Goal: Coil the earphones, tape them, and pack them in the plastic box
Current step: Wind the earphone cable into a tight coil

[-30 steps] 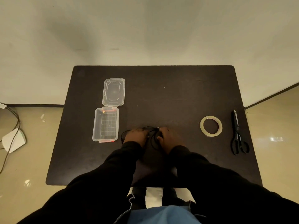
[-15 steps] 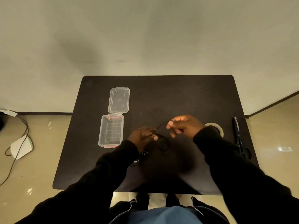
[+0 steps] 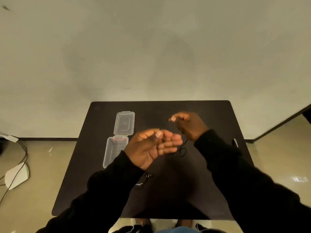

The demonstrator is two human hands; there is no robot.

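— Anything in the plastic box (image 3: 115, 151)?
— I see nothing inside; its lid (image 3: 124, 123) lies open.
— Grips?
— Right hand (image 3: 190, 126) pinches the earphones (image 3: 182, 149), right of the box; left hand (image 3: 152, 147) is loosely open under the cord, above the tabletop (image 3: 210, 115).

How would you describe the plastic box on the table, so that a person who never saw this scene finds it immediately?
Start at the dark table against the pale wall. On its left half, beside the left hand, lies the plastic box. It is clear and rectangular with a grid-patterned bottom, and its lid lies flat and open on the far side, joined by a reddish hinge; nothing else there is transparent.
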